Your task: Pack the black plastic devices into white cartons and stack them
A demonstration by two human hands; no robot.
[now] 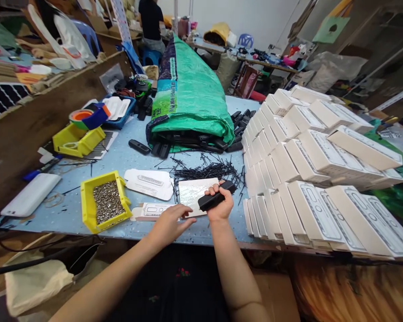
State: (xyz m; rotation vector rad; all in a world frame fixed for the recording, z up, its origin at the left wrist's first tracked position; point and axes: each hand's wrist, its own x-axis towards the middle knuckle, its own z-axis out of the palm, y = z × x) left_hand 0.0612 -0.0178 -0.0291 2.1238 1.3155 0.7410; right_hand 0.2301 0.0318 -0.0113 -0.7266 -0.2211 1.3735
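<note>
My right hand [223, 206] is wrapped round a black, oblong plastic case with a textured surface [208, 202], held tilted above the table. My left hand [171, 224] is open, its fingers stretched toward the case but apart from it. Under both hands lies a pale card with a shiny, clear-looking surface [192, 193]. A flat printed carton [151, 210] lies beside my left hand, with a white printed sheet [149, 183] behind it. Behind the card is a heap of thin black sticks [208, 171] whose exact kind I cannot make out.
Stacked white boxes [285, 165] rise at the right. A green sack [198, 89] spills black cases [161, 150] at the back. At the left are a yellow bin of small metal parts [109, 203], another yellow bin [94, 142] with tape rolls, and a white oblong object [32, 194].
</note>
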